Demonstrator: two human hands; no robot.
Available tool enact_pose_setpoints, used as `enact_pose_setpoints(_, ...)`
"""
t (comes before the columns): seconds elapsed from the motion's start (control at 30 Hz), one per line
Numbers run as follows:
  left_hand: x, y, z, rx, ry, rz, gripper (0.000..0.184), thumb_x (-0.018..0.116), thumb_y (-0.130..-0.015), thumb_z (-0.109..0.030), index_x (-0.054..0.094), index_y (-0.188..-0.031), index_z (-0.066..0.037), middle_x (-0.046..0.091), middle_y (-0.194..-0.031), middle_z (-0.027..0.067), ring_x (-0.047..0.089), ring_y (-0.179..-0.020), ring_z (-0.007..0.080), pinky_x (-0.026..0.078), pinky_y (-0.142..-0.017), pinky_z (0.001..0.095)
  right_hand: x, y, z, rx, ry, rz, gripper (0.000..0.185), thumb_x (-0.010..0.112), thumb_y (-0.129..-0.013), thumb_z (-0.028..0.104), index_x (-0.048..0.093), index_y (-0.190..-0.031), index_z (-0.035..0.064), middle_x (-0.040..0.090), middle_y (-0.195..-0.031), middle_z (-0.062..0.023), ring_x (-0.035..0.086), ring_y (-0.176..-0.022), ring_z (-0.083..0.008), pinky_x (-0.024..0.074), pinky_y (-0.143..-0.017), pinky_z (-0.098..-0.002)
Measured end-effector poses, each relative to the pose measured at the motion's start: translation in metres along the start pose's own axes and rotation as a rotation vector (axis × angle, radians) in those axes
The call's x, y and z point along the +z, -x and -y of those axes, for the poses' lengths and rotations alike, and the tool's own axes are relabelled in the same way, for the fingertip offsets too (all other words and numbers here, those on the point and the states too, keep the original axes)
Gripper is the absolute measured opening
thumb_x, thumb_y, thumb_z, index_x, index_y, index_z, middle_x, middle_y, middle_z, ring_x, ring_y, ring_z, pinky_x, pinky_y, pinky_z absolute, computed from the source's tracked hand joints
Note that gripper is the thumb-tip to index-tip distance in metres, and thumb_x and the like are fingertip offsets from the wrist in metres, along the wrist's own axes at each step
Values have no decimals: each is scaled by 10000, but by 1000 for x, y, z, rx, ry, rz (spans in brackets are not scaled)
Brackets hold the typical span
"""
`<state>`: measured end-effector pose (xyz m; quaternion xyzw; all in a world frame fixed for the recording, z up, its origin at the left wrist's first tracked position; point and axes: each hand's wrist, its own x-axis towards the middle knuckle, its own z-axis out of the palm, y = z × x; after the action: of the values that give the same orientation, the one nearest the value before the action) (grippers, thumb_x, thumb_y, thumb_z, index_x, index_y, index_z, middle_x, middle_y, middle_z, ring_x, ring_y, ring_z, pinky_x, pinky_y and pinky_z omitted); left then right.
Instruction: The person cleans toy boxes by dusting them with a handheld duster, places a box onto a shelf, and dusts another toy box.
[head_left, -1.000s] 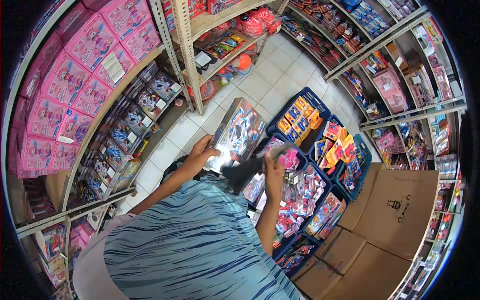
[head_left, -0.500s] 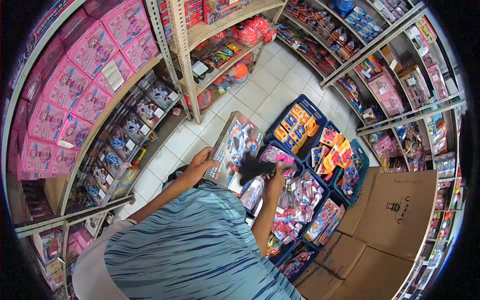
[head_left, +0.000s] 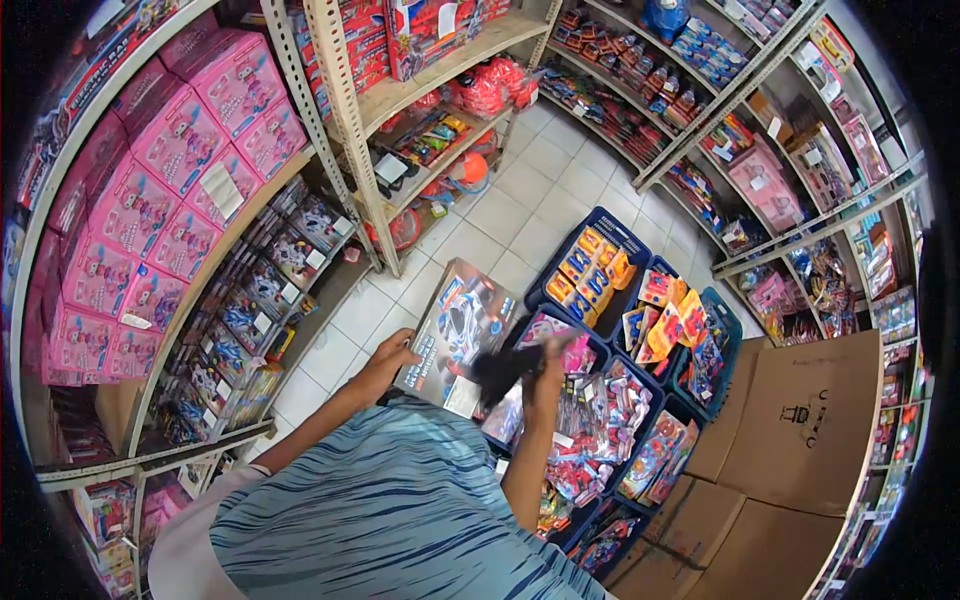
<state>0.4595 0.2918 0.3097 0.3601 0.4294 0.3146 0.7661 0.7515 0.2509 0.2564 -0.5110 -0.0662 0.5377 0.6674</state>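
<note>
My left hand grips the lower left edge of a boxed toy, fingers closed on it. The box is grey and dark, with a blue-and-white toy vehicle pictured on its front, and is held tilted before my body. In my right hand is a soft black duster, smeared by motion. It lies over the box's lower right part; whether it touches the surface I cannot tell. Just beyond my right hand is a blue crate of packaged toys.
More blue crates of toys stand on the tiled floor. Large brown cartons are at the right. Shelving with pink boxes runs along the left, and a metal post rises ahead. Stocked shelves line the far right.
The box has shifted slightly left and down in view, along with my left hand. My right hand and the duster have moved slightly down and left. The camera view has shifted a little.
</note>
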Motion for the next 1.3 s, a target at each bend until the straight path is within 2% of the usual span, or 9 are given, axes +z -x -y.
enact_pose_setpoints(0.23,-5,-5,0,-60,296,-88,378,538,-830,-160,531,-1189,-44,601,-980,59,596,-942,149,497,-796,276,11,6,9,180,79,120,333,595,-960,417,602,-1142,138,635,-1084,2,584,-1012,-175,415,-922,-412)
enact_pose_setpoints(0.37,-22,5,3,-141,475,-105,385,551,-824,-211,527,-1181,-69,600,-939,50,600,-826,141,511,-718,283,25,-11,-6,87,-104,107,359,612,-945,390,597,-1140,88,642,-1020,-36,588,-948,-189,449,-856,-386)
enact_pose_setpoints(0.43,-35,10,12,-164,567,-87,406,555,-826,-223,513,-1206,-85,607,-922,41,594,-722,129,517,-636,291,26,-17,-7,196,299,202,362,615,-941,380,601,-1147,83,648,-1020,-49,585,-928,-193,455,-831,-376)
enact_pose_setpoints(0.57,-41,19,17,-75,518,-156,419,557,-835,-224,508,-1226,-83,609,-989,58,622,-793,148,536,-695,298,75,-24,-9,186,318,268,324,617,-944,408,585,-967,86,539,-839,-11,470,-739,-122,389,-626,-293)
enact_pose_setpoints(0.67,-33,34,-2,-68,578,-212,424,553,-836,-215,500,-1230,-69,606,-1028,77,629,-870,161,538,-757,306,92,-42,-9,108,139,215,340,634,-946,405,596,-975,68,571,-843,-16,530,-742,-120,470,-654,-288)
enact_pose_setpoints(0.83,-50,32,16,78,293,-292,347,553,-853,-137,520,-1189,-55,594,-1028,67,588,-904,147,489,-794,286,109,-23,0,200,650,404,340,651,-936,405,561,-987,81,563,-835,-8,507,-703,-104,447,-623,-250)
enact_pose_setpoints(0.93,-41,40,6,136,-5,-292,447,578,-823,-121,492,-1251,-26,563,-1092,60,547,-1026,150,471,-876,294,100,-44,-28,73,258,212,343,657,-931,408,561,-959,80,562,-830,-3,496,-677,-92,418,-576,-248)
enact_pose_setpoints(1.1,-43,28,21,267,-144,-199,487,706,-814,-43,486,-1248,-42,558,-1110,35,543,-1044,141,444,-928,301,134,-10,-9,136,471,387,310,612,-964,386,585,-992,79,600,-859,-1,524,-710,-90,407,-577,-233)
enact_pose_setpoints(1.3,-30,20,19,239,-179,-63,591,786,-793,-48,466,-1290,-24,536,-1190,61,513,-1120,149,442,-956,321,127,-30,-13,-69,208,195,395,647,-939,396,563,-1137,64,584,-925,-29,559,-778,-128,466,-657,-296)
